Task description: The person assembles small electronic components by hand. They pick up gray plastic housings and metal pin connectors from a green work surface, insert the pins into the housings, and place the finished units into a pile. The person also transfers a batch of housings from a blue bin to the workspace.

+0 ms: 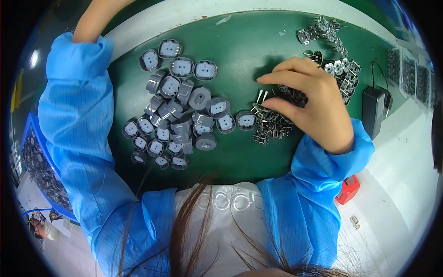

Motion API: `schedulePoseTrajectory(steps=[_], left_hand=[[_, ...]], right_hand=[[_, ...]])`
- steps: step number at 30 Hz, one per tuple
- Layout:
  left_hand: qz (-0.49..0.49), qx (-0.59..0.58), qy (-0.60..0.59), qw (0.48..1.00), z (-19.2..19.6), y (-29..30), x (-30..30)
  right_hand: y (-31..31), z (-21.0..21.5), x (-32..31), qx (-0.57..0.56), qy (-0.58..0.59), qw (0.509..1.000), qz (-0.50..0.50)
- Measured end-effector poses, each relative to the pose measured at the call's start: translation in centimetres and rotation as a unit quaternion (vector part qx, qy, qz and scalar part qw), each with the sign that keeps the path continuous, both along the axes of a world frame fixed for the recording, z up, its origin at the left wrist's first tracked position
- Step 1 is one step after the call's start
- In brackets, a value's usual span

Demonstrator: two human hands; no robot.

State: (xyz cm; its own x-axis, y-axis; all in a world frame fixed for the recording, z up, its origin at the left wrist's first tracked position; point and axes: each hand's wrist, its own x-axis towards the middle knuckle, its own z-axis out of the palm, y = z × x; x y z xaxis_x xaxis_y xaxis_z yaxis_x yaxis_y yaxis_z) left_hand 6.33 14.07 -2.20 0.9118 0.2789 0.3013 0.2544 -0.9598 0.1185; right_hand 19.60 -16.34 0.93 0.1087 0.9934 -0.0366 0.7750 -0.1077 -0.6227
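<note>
1. Head view: the pile of small metal pins (272,127) sits right of centre on the green work surface (240,51), heaped and crossed. Pins hooked together could come up in a clump, or scatter if nudged.

2. My right hand (318,101) is above the pile's far side, thumb and forefinger spread apart. Two bright prongs (261,97) stand up between those fingertips; I can't tell whether the thumb touches them. A pinch off-centre could tip or bend them.

3. A lone grey housing (246,120) sits just beside the pile on the left. A knock from the thumb side might push it into the pins.

4. Farther left, the grey housings cluster (180,106) is crowded, some leaning on others; one bumped could set its neighbours rolling.

5. I can't see my left hand, past the far left edge, so I can't tell its state. The left sleeve (78,101) runs beside the cluster and could brush it on the way back.

6. To the far right, bright metal frames (346,76) lie beyond my right knuckles; a wide swing could drag some loose.
</note>
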Motion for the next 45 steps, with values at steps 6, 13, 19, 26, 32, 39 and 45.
schedulePoseTrajectory(steps=[6, 13, 19, 26, 32, 39, 45], left_hand=[[-0.317, -0.298, 0.089, 0.896, 3.6, -6.3, -0.4], [-0.196, -0.251, 0.121, 0.940, 2.7, -10.7, -1.4], [-0.055, -0.118, 0.099, 0.987, 1.8, -11.8, -1.3], [-0.295, -0.255, 0.095, 0.916, 3.2, -8.1, -1.4], [-0.324, -0.292, 0.150, 0.888, 2.0, -8.6, 0.0], [-0.309, -0.364, 0.049, 0.877, 0.1, -8.0, 0.2], [-0.191, -0.627, 0.084, 0.751, 4.3, -10.1, -0.5]], right_hand=[[0.0, -0.5, -1.4, -0.043, 0.020, 0.999, 0.008], [0.3, -0.2, -2.8, -0.095, 0.015, 0.993, -0.069], [0.5, 0.4, -2.3, -0.078, 0.040, 0.992, -0.091], [-0.1, 0.5, -2.2, -0.065, 0.044, 0.995, -0.055], [-0.1, -0.1, -3.3, -0.086, 0.027, 0.995, -0.051], [0.9, 0.0, -2.8, 0.055, 0.058, 0.988, -0.134], [1.7, 0.0, -2.5, 0.197, 0.040, 0.963, -0.179]])
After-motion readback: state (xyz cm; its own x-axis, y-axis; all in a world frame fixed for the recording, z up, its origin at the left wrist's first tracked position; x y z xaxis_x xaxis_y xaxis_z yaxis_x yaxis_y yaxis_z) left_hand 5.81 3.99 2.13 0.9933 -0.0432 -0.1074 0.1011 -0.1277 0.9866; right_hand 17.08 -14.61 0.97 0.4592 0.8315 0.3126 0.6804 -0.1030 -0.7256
